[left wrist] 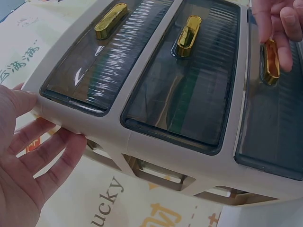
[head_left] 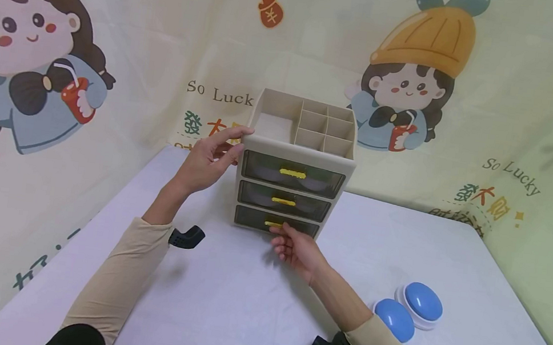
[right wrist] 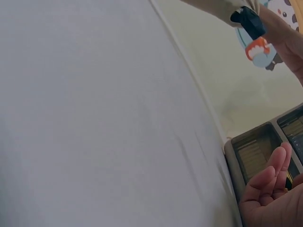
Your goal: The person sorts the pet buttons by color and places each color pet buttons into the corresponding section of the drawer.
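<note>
A beige desktop drawer organizer stands on the table, with three dark see-through drawers below an open compartment top. My left hand touches its upper left side with spread fingers; the left wrist view shows fingertips against the side wall. Low at the front, my right hand pinches the gold handle of the bottom drawer. In the right wrist view, my right hand has curled fingers and mostly hides that handle. All the drawers look closed.
Two blue-domed round things with white bases are at the right, partly behind my right forearm. A white cloth covers the table. Behind it hangs a printed cream curtain. Each wrist carries a black device.
</note>
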`<state>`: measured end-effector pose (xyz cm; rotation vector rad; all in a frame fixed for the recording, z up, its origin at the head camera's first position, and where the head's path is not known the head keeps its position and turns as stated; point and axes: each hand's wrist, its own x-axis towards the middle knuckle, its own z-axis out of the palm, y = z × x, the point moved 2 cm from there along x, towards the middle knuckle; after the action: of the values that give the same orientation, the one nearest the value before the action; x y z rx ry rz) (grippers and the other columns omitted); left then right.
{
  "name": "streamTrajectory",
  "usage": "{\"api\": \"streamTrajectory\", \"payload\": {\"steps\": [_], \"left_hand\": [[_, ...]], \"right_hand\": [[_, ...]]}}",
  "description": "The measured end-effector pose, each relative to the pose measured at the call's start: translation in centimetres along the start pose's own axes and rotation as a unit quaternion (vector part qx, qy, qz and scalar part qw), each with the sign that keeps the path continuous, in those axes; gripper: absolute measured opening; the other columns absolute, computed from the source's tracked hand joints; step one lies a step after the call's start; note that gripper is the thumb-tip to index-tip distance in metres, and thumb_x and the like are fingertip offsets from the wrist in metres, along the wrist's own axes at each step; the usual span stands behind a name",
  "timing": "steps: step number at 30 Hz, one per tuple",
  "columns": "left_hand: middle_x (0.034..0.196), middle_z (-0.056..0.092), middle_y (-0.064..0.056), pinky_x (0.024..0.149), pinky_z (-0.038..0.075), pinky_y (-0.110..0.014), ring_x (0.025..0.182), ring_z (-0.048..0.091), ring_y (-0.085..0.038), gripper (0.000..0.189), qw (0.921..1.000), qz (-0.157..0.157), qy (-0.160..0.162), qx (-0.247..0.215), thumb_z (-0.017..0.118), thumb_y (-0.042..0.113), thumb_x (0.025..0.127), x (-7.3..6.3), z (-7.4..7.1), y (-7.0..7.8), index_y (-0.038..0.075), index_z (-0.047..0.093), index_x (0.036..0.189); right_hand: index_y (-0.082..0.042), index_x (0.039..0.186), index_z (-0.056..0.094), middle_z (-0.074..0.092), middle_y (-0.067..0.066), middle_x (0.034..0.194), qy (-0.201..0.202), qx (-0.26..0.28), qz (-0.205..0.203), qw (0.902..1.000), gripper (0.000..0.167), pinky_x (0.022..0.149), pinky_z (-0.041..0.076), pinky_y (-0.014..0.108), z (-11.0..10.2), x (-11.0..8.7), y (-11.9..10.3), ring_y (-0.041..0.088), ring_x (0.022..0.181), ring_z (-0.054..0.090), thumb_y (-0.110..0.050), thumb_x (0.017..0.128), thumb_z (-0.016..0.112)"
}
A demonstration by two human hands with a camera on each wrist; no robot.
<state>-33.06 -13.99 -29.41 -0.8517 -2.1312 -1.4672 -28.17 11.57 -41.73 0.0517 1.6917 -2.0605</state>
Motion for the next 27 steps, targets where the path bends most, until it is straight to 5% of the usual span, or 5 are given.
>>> {"api": "streamTrajectory", "payload": {"steps": [27], "left_hand": [[0.142, 0.060, -0.003, 0.083, 0.057, -0.023, 0.101, 0.068, -0.023, 0.039, 0.9998, -0.014, -0.002, 0.011, 0.060, 0.015, 0.105, -0.1, 0.1, -0.2, 0.022, 0.060, 0.143]], "right_hand": [[0.005, 0.137, 0.059, 0.061, -0.007, 0.077, -0.046, -0.058, 0.021, 0.9970, 0.053, 0.067, 0.043, 0.020, 1.7, -6.9, 2.9, 0.006, 0.070, 0.054, -0.037, 0.107, 0.050]]}}
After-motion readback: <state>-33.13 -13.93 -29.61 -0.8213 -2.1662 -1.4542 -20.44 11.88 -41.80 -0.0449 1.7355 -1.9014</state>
